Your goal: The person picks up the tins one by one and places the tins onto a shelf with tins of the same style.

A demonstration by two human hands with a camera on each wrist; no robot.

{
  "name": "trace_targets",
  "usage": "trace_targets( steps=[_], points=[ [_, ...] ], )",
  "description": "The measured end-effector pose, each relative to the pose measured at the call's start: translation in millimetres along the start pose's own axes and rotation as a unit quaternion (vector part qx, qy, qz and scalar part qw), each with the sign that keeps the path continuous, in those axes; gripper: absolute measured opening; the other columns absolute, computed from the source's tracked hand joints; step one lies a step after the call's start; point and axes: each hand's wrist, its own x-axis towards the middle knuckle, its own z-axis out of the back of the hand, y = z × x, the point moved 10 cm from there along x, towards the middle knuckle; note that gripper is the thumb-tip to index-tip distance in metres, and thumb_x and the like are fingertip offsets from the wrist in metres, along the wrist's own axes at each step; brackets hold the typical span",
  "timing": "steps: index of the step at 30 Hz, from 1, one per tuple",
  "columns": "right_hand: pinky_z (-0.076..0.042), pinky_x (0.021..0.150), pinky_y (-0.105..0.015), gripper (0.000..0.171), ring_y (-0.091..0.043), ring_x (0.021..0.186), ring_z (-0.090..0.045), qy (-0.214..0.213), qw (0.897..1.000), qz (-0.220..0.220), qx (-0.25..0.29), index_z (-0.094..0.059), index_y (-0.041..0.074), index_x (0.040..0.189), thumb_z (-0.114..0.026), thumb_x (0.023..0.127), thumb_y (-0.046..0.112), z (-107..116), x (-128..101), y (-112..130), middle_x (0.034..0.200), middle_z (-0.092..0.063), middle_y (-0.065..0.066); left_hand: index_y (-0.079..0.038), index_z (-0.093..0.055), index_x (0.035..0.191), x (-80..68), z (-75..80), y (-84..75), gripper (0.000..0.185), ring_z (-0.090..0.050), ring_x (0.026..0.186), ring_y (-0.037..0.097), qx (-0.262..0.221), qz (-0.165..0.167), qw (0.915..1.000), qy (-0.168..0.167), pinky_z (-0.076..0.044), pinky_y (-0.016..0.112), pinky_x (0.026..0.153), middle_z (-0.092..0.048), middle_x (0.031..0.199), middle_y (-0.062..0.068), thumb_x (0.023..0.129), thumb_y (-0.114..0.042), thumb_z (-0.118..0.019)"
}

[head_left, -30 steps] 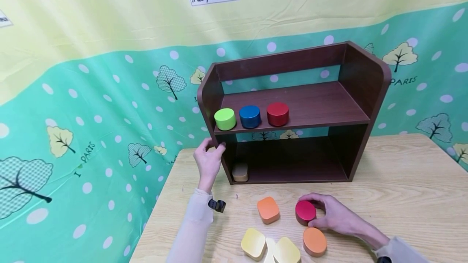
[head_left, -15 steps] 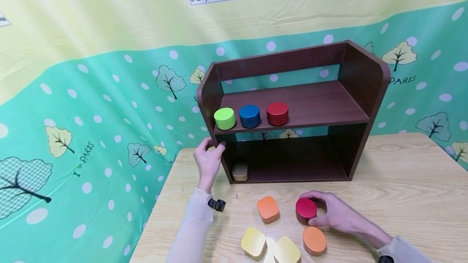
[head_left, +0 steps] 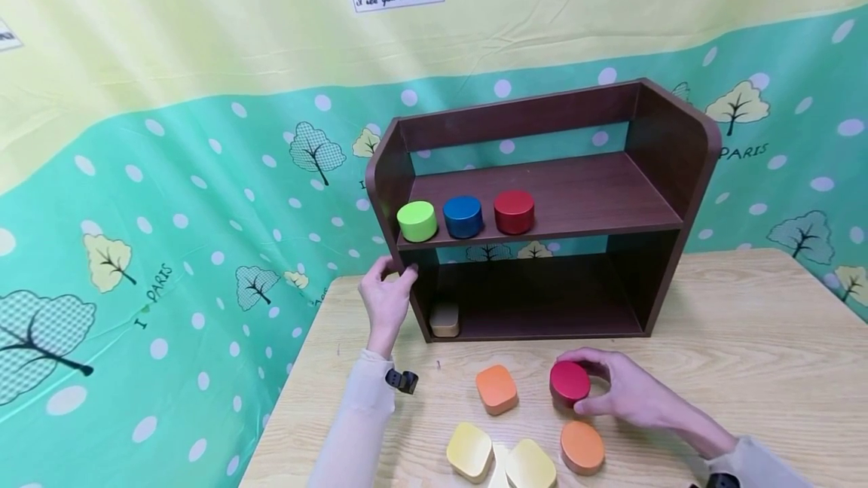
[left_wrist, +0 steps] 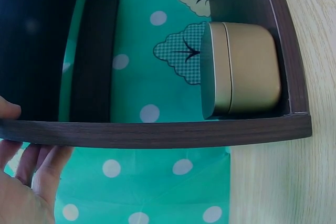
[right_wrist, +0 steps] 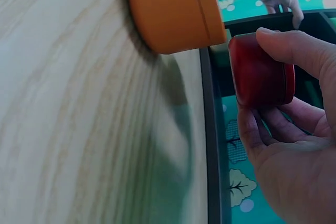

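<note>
Right hand (head_left: 627,394) curled round the crimson round tin (head_left: 569,382), thumb and fingers pinching its sides; in the right wrist view, tin (right_wrist: 261,71) apparently tilted off the table (head_left: 746,367), likely so as to come away without nudging the neighbours. Just beside it: orange rounded-square tin (head_left: 496,388) to the left, orange oval tin (head_left: 582,446) nearer the body, two yellow tins (head_left: 469,450) at the front edge.

Left hand (head_left: 388,298) clasping the left side panel of the dark wooden shelf (head_left: 542,205), thumb in front and fingers behind, probably to brace it. Upper board carrying green tin (head_left: 417,221), blue tin (head_left: 463,216) and red tin (head_left: 514,211) in a row at the left end. Gold tin (left_wrist: 241,69) tucked into the lower left corner.
</note>
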Motion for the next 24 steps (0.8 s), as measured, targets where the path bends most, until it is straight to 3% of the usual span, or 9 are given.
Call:
trace_targets(
  steps=[6,13,20,24],
  points=[
    [-0.052,0.103,-0.016,0.066,-0.038,0.132,-0.064,-0.002,1.000,0.010,0.004,-0.065,0.008,0.144,-0.092,0.084,0.017,4,-2,8,0.138,-0.071,-0.009,-0.002,-0.079,0.098,0.5,-0.6,0.7,0.011,-0.064,0.093,0.018,0.001,0.001,1.0000,0.000,-0.053,0.039,0.089,-0.075,0.096,0.020,0.088,-0.005,-0.083],
    [-0.052,0.104,-0.015,0.064,-0.015,0.127,-0.067,-0.010,0.999,0.032,-0.007,-0.067,0.009,0.143,-0.092,0.085,0.021,9,-4,18,0.136,-0.073,-0.005,-0.002,-0.079,0.097,0.0,0.0,1.6,0.010,-0.064,0.092,0.017,0.002,0.004,1.0000,-0.002,-0.052,0.029,0.087,-0.075,0.095,0.018,0.088,-0.005,-0.083],
    [-0.053,0.103,-0.016,0.067,-0.038,0.128,-0.065,-0.023,0.999,0.036,-0.018,-0.066,0.007,0.143,-0.093,0.084,0.021,16,-6,25,0.136,-0.073,-0.008,-0.002,-0.079,0.097,-0.4,0.0,2.0,0.011,-0.065,0.091,0.016,-0.002,0.008,1.0000,-0.003,-0.051,0.024,0.085,-0.075,0.094,0.017,0.087,-0.004,-0.083],
    [-0.055,0.102,-0.020,0.065,-0.033,0.128,-0.066,-0.027,0.998,0.045,-0.023,-0.066,0.010,0.142,-0.092,0.084,0.022,21,-7,31,0.135,-0.072,-0.007,-0.003,-0.079,0.097,-0.4,0.1,0.6,0.011,-0.065,0.091,0.016,-0.004,0.007,1.0000,-0.004,-0.051,0.024,0.085,-0.075,0.094,0.016,0.087,-0.004,-0.083]
  ],
)
